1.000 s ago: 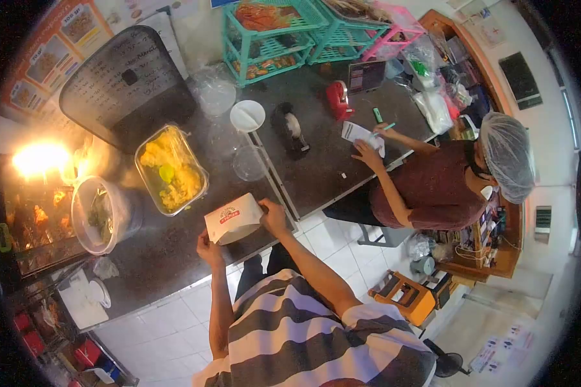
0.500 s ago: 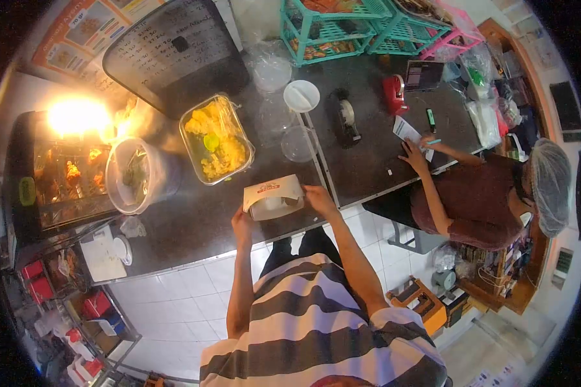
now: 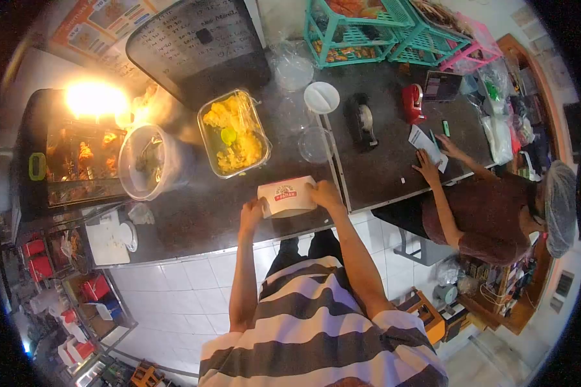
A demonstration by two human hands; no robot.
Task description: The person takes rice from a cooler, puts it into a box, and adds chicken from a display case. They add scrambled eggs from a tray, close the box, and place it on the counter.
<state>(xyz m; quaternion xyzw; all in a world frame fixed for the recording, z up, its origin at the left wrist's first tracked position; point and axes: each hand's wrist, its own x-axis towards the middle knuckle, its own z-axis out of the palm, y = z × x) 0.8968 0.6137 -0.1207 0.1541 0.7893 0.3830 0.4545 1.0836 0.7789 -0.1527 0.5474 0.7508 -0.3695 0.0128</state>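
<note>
Between both my hands is a white paper food box (image 3: pixel 286 195) with a red logo on the panel facing me, at the front edge of the dark counter. My left hand (image 3: pixel 252 213) is closed on its left end, and my right hand (image 3: pixel 326 195) grips the right end. The inside of the box cannot be seen. Just beyond it stands a clear rectangular tray (image 3: pixel 259 162) of yellow food with a green piece on top. Left of the tray is a translucent plastic tub (image 3: pixel 132 188) with something dark inside.
A lit food warmer (image 3: pixel 77 193) stands at the left. A white bowl (image 3: pixel 321 97), a tape dispenser (image 3: pixel 362 122) and green baskets (image 3: pixel 355 55) are farther back. At the right, a co-worker in a hairnet (image 3: pixel 561 209) has both hands near a paper slip (image 3: pixel 427 143).
The box has tipped in my hands: its opening showed before, and now the printed panel faces up at me. The co-worker's writing hand has moved off the slip. The view has shifted slightly.
</note>
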